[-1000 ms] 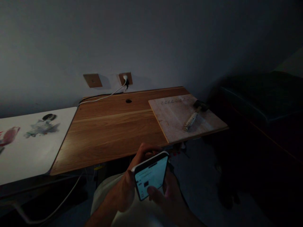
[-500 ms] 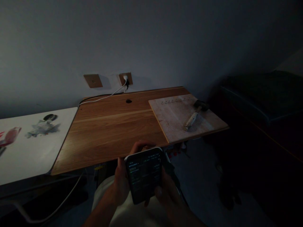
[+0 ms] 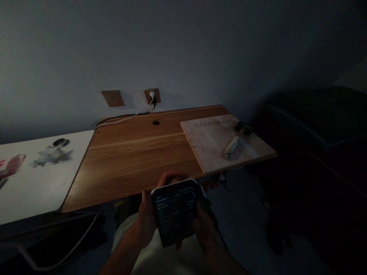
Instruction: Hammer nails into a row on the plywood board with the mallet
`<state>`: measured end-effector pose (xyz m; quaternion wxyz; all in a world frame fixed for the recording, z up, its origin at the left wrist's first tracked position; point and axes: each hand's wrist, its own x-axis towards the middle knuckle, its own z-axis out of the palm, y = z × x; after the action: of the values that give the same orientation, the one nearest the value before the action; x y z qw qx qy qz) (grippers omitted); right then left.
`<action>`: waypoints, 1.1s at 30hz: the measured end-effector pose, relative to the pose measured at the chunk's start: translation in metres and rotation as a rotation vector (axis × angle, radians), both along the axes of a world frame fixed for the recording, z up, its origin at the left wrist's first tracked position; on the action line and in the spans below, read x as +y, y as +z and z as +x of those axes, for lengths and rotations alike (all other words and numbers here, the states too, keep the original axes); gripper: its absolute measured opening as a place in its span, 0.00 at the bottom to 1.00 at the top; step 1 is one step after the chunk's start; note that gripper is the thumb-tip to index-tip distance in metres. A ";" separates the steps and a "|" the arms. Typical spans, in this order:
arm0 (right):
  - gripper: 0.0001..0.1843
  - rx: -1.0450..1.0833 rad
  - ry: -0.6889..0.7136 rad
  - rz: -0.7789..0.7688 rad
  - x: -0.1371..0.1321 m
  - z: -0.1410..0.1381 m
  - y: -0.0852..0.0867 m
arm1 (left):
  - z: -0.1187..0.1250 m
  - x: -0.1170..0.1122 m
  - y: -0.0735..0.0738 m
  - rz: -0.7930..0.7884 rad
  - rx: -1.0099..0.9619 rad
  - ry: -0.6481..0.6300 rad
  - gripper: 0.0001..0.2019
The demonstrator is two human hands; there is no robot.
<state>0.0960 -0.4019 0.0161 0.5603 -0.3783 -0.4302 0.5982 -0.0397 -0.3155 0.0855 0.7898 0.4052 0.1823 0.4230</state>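
A handheld touchscreen device [image 3: 175, 214], with a pale rim and a dark screen showing small text, is held between my two hands over my lap. My left hand [image 3: 147, 217] grips its left side, with fingers reaching round behind the top edge. Along the right edge, my right hand [image 3: 203, 227] is closed on the same device, its thumb at the side of the screen. Something dark sits beside the device near the right hand; its kind is unclear in the dim light.
Just beyond is a wooden tabletop [image 3: 129, 164]. On its right a board [image 3: 206, 149] carries a hammer [image 3: 233, 145]. A white table [image 3: 34, 194] at left bears crumpled grey material [image 3: 53, 154]. Cables run to a wall socket [image 3: 152, 95].
My right thumb has shifted from over the lower right of the screen towards its right edge. The device and my left hand stay almost still.
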 end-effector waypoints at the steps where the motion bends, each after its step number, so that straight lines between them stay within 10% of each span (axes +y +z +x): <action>1: 0.36 0.044 0.005 0.010 0.002 -0.002 -0.002 | 0.000 0.000 0.001 -0.003 -0.001 -0.004 0.43; 33: 0.31 -0.092 -0.031 -0.187 -0.014 0.009 0.019 | -0.002 -0.004 0.002 0.017 -0.031 -0.054 0.43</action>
<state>0.1054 -0.4159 0.0353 0.5114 -0.4626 -0.3919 0.6090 -0.0421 -0.3200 0.0871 0.8000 0.4101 0.1553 0.4095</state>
